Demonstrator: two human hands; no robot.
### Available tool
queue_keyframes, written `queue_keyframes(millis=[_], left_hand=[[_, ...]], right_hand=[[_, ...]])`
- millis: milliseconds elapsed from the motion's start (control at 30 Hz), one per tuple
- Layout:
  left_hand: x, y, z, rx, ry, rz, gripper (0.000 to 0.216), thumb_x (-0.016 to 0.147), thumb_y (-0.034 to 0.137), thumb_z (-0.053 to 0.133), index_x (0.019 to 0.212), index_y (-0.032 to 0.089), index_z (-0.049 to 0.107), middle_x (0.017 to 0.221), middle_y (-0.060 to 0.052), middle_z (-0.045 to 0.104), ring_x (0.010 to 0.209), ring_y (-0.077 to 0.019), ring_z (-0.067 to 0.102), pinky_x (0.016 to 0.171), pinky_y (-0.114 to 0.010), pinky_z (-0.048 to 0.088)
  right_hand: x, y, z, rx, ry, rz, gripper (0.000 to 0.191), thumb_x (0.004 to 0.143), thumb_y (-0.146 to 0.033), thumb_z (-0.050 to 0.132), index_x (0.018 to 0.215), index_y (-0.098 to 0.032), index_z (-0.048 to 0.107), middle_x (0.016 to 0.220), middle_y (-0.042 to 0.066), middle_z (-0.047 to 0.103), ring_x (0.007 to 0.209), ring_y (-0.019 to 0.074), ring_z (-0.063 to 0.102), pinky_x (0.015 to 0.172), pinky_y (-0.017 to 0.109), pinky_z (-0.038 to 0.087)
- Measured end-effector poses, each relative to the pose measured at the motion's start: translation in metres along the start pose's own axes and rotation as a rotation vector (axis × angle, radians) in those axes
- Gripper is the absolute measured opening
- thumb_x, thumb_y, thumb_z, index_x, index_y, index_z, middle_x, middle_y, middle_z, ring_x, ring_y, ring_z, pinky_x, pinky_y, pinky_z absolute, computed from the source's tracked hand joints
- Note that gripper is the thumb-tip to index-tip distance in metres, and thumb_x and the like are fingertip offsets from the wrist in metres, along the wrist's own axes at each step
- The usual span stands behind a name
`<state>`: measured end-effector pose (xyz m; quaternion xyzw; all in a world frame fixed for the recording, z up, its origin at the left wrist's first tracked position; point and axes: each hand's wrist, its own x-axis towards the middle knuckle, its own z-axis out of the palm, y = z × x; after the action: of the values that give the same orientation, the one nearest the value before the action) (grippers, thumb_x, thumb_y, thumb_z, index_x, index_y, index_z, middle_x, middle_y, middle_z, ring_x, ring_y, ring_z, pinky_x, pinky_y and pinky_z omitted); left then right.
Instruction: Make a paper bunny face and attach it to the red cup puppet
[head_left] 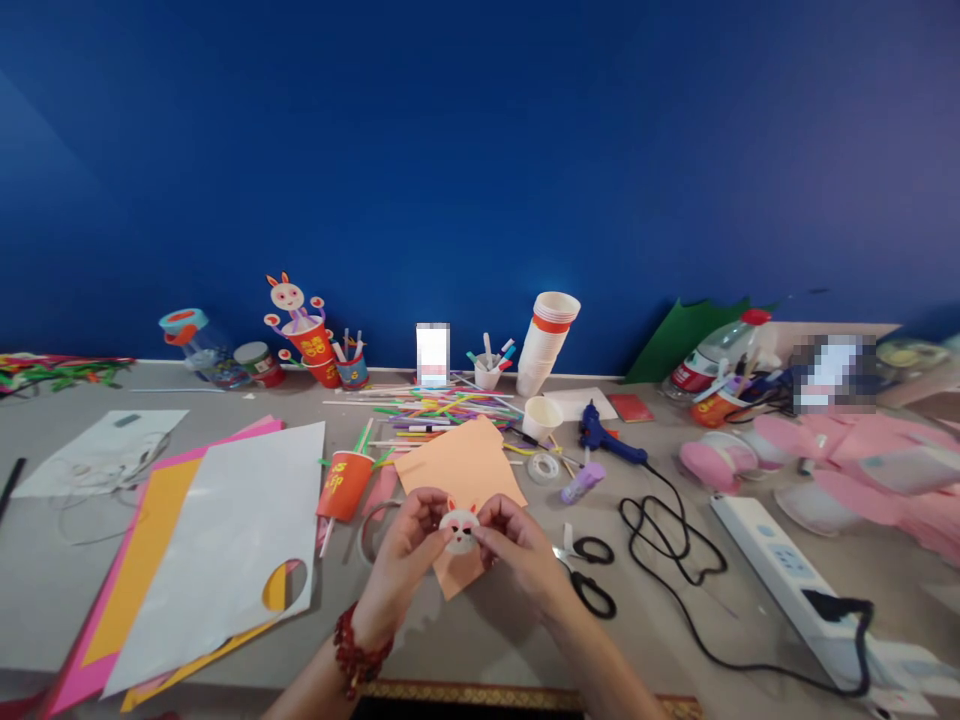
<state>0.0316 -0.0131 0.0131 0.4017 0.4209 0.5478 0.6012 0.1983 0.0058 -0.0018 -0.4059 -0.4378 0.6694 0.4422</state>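
Near the table's front edge, a small white paper rabbit face (pixel 459 538) with orange ears and pink-and-black eyes is pinched at both sides. My left hand (pixel 415 545) grips its left edge between thumb and fingers, and a red beaded bracelet is on that wrist. On the other side, my right hand (pixel 517 548) has its thumb and fingertips closed on the face's right edge. Beneath the hands lie orange paper sheets (pixel 450 465). Scissors (pixel 589 575) with black handles rest just right of my right hand. A red paper cup (pixel 346 485) with green straws leans left of my left hand.
White, yellow and pink sheets (pixel 225 540) cover the left side. Coloured sticks (pixel 442 410), a tape roll (pixel 543 467), a glue stick (pixel 583 483) and a blue glue gun (pixel 604 437) lie beyond. At right, a black cord crosses toward a power strip (pixel 780 570). Stacked cups (pixel 546 340) stand behind.
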Motion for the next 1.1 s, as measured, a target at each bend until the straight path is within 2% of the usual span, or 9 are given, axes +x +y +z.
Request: queue_keyframes(millis=[267, 433, 567, 667, 767, 867, 900, 1000, 1100], left_hand=[[-0.001, -0.006, -0.001, 0.055, 0.004, 0.069, 0.037, 0.077, 0.029, 0.074, 0.109, 0.02, 0.058, 0.104, -0.008, 0.066, 0.098, -0.0222, 0.064, 0.087, -0.034, 0.049], [0.0, -0.01, -0.003, 0.047, -0.044, 0.037, 0.036, 0.082, 0.028, 0.07, 0.113, 0.02, 0.053, 0.093, -0.006, 0.07, 0.092, -0.0203, 0.065, 0.083, -0.033, 0.048], [0.0, -0.019, -0.001, 0.064, -0.012, 0.065, 0.035, 0.082, 0.027, 0.069, 0.112, 0.02, 0.052, 0.104, -0.009, 0.069, 0.1, -0.0226, 0.065, 0.087, -0.035, 0.049], [0.0, -0.022, -0.002, 0.139, -0.044, 0.099, 0.033, 0.086, 0.025, 0.065, 0.115, 0.02, 0.05, 0.105, -0.009, 0.069, 0.099, -0.0217, 0.066, 0.087, -0.036, 0.051], [0.005, -0.006, -0.018, 0.387, -0.034, 0.277, 0.027, 0.089, 0.024, 0.06, 0.116, 0.02, 0.054, 0.105, -0.009, 0.066, 0.094, -0.0205, 0.065, 0.083, -0.035, 0.053], [0.018, 0.029, -0.05, 0.722, 0.112, 0.58, 0.015, 0.09, 0.025, 0.06, 0.102, 0.019, 0.064, 0.107, -0.008, 0.065, 0.102, -0.0234, 0.06, 0.09, -0.038, 0.05], [0.022, 0.041, -0.062, 0.794, 0.164, 0.63, 0.012, 0.09, 0.027, 0.061, 0.099, 0.02, 0.066, 0.102, -0.006, 0.066, 0.1, -0.0232, 0.06, 0.09, -0.038, 0.049], [0.03, 0.066, -0.086, 0.775, 0.255, 0.571, 0.016, 0.09, 0.034, 0.06, 0.096, 0.021, 0.068, 0.097, -0.006, 0.066, 0.092, -0.0224, 0.059, 0.084, -0.036, 0.05], [0.026, 0.062, -0.085, 0.631, 0.224, 0.393, 0.019, 0.091, 0.037, 0.059, 0.098, 0.021, 0.066, 0.096, -0.006, 0.067, 0.086, -0.0209, 0.061, 0.074, -0.033, 0.052]], right_hand=[[0.001, 0.006, -0.004, 0.006, 0.01, -0.042, 0.035, 0.072, -0.043, 0.081, 0.077, -0.019, 0.056, 0.064, -0.005, 0.053, 0.055, 0.0098, 0.049, 0.053, 0.022, 0.042], [0.005, 0.007, -0.004, -0.005, 0.014, -0.044, 0.034, 0.073, -0.043, 0.08, 0.076, -0.019, 0.056, 0.064, -0.005, 0.053, 0.055, 0.0097, 0.05, 0.053, 0.021, 0.041], [0.007, 0.008, -0.003, -0.006, 0.011, -0.053, 0.036, 0.072, -0.046, 0.08, 0.076, -0.019, 0.056, 0.064, -0.005, 0.053, 0.054, 0.0092, 0.048, 0.053, 0.022, 0.042], [0.007, 0.008, -0.003, 0.006, 0.026, -0.039, 0.037, 0.071, -0.047, 0.08, 0.075, -0.019, 0.056, 0.062, -0.005, 0.051, 0.054, 0.0094, 0.048, 0.053, 0.022, 0.043], [0.008, 0.006, -0.008, 0.012, 0.068, -0.017, 0.039, 0.07, -0.049, 0.081, 0.075, -0.019, 0.056, 0.061, -0.005, 0.052, 0.05, 0.0095, 0.048, 0.05, 0.022, 0.041], [0.01, 0.004, -0.016, 0.003, 0.131, -0.036, 0.04, 0.069, -0.049, 0.081, 0.075, -0.02, 0.055, 0.061, -0.005, 0.053, 0.049, 0.0095, 0.048, 0.048, 0.022, 0.038], [0.011, 0.003, -0.019, -0.003, 0.145, -0.044, 0.04, 0.07, -0.049, 0.081, 0.075, -0.02, 0.055, 0.061, -0.005, 0.053, 0.049, 0.0097, 0.048, 0.048, 0.022, 0.038], [0.013, 0.004, -0.022, -0.019, 0.158, -0.057, 0.039, 0.07, -0.049, 0.081, 0.074, -0.019, 0.056, 0.06, -0.004, 0.054, 0.05, 0.0103, 0.048, 0.048, 0.023, 0.037], [0.013, 0.008, -0.02, -0.02, 0.145, -0.059, 0.04, 0.07, -0.049, 0.081, 0.073, -0.019, 0.056, 0.058, -0.005, 0.054, 0.049, 0.0099, 0.048, 0.049, 0.023, 0.037]])
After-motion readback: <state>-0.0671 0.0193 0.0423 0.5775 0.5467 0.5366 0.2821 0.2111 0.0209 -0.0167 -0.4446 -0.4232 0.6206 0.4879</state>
